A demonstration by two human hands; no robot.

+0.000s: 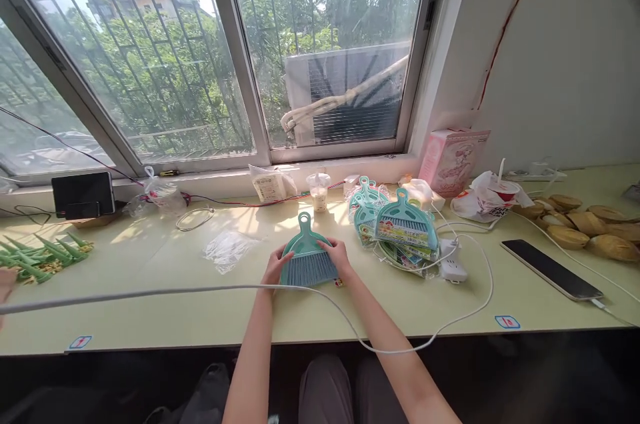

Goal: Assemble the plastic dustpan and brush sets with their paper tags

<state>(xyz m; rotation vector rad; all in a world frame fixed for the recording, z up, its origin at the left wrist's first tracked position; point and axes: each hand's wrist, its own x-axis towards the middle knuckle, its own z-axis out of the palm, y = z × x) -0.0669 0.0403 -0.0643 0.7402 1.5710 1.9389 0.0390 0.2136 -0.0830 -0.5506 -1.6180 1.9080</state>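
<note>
A small teal dustpan [307, 231] with a matching grey-bristled hand brush [310, 269] nested in it is held over the table in front of me. My left hand [275, 267] grips its left edge, thumb on the front. On the opposite edge, my right hand [338, 257] holds it the same way. The handle points away from me, toward the window. To the right lies a pile of similar dustpan sets [406, 227], several of them in clear printed wrappers. A crumpled clear plastic bag [227, 249] rests to the left.
A white cable [200, 289] crosses in front of my wrists and loops to a power strip [453, 261]. A drink cup [319, 192] stands behind the dustpan. At right are a phone [550, 269] and brown objects [590, 227]. Another person's hand [6, 285] is by green stalks [43, 257].
</note>
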